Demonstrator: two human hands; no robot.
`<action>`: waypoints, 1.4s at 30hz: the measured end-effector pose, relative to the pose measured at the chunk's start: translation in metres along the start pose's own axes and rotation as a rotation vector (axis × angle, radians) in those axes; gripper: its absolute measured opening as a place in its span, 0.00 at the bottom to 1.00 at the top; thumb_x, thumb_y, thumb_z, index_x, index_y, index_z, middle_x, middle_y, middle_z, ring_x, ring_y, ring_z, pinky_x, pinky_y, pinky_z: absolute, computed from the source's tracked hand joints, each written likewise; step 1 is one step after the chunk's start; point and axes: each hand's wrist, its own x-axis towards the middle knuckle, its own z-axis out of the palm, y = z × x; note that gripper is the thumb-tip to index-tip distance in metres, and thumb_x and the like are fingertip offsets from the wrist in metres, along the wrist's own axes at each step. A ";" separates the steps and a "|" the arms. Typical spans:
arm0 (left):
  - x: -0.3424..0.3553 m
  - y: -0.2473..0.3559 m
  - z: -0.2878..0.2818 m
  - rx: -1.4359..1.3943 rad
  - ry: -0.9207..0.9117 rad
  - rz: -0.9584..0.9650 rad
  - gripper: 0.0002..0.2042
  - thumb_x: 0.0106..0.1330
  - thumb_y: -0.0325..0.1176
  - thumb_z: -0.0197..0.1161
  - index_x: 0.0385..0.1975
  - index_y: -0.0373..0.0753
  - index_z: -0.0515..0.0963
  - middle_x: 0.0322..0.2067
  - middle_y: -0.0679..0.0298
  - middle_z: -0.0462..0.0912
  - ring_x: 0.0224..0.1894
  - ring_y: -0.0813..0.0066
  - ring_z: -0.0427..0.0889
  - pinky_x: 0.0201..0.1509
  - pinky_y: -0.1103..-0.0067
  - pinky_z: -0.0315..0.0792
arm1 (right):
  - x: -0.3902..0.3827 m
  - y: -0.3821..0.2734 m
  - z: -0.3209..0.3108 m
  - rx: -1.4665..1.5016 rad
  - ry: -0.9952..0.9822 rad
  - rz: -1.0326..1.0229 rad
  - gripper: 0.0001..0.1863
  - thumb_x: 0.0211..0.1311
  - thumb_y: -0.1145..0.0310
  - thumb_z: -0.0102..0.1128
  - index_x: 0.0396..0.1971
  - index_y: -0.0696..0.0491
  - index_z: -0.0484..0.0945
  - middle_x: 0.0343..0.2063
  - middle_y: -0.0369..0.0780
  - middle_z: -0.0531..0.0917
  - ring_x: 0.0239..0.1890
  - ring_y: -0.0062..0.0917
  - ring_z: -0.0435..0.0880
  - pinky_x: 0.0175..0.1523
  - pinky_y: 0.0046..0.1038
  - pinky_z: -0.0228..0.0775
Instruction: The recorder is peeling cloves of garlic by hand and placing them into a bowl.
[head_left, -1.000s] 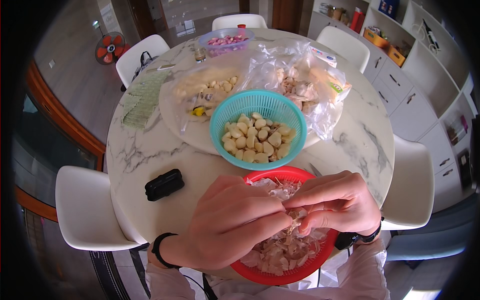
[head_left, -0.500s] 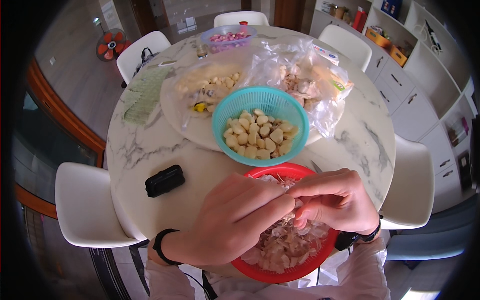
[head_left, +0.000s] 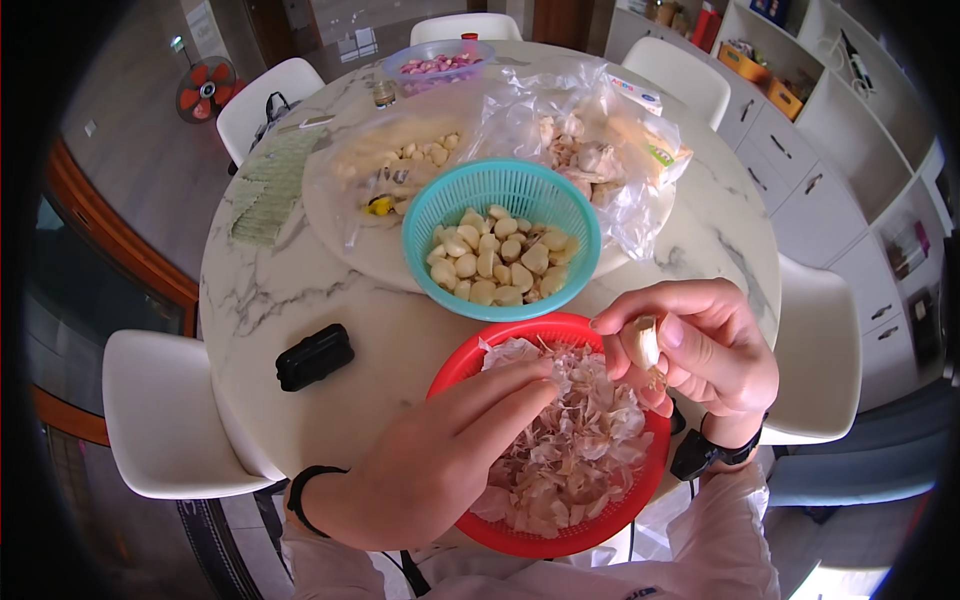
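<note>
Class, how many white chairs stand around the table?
5: a near-left chair, a far-left chair, a far-edge chair, a far-right chair, a near-right chair. Others may be hidden.

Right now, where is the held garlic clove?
In the head view, the garlic clove is right of centre, pinched in the right hand near the upper-right rim of the red basket.

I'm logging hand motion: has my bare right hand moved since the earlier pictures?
Yes: against the round turquoise plastic basket, your right hand has moved rightward and upward in the picture.
</note>
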 end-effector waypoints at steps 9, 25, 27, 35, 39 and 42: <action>0.000 0.005 -0.002 0.088 0.170 -0.074 0.11 0.43 0.19 0.63 0.29 0.37 0.77 0.33 0.62 0.78 0.30 0.69 0.78 0.33 0.78 0.73 | 0.001 0.004 0.006 0.099 -0.127 0.143 0.11 0.61 0.74 0.46 0.41 0.62 0.68 0.30 0.44 0.78 0.21 0.17 0.73 0.26 0.16 0.65; 0.005 0.006 0.006 -0.006 0.381 0.079 0.10 0.43 0.20 0.66 0.26 0.37 0.76 0.29 0.62 0.78 0.28 0.71 0.76 0.30 0.81 0.71 | 0.001 0.007 0.013 0.078 -0.227 0.237 0.09 0.61 0.74 0.47 0.40 0.60 0.68 0.29 0.41 0.78 0.22 0.16 0.76 0.25 0.15 0.67; 0.006 0.004 0.005 0.023 0.383 0.107 0.10 0.42 0.21 0.67 0.26 0.37 0.76 0.29 0.63 0.78 0.26 0.72 0.75 0.29 0.81 0.69 | 0.000 0.006 0.014 0.079 -0.232 0.240 0.09 0.61 0.74 0.47 0.40 0.60 0.68 0.29 0.40 0.78 0.23 0.16 0.76 0.25 0.14 0.67; 0.009 -0.002 0.007 0.125 0.424 0.208 0.10 0.40 0.28 0.66 0.25 0.38 0.76 0.25 0.69 0.77 0.23 0.79 0.74 0.26 0.84 0.63 | 0.001 0.013 0.013 0.026 -0.232 0.177 0.08 0.60 0.74 0.48 0.38 0.60 0.68 0.28 0.40 0.77 0.23 0.16 0.77 0.24 0.14 0.67; 0.008 -0.001 0.007 0.095 0.401 0.161 0.08 0.41 0.24 0.67 0.23 0.40 0.78 0.26 0.67 0.77 0.22 0.74 0.71 0.24 0.81 0.64 | 0.001 0.009 0.013 0.067 -0.225 0.238 0.08 0.60 0.73 0.48 0.37 0.60 0.69 0.28 0.39 0.77 0.23 0.17 0.77 0.23 0.15 0.67; 0.009 -0.001 0.008 0.114 0.397 0.171 0.07 0.42 0.24 0.67 0.22 0.40 0.78 0.25 0.67 0.77 0.21 0.74 0.70 0.24 0.81 0.64 | 0.001 0.009 0.014 0.084 -0.227 0.264 0.08 0.60 0.73 0.49 0.37 0.60 0.69 0.28 0.39 0.77 0.23 0.17 0.77 0.23 0.15 0.67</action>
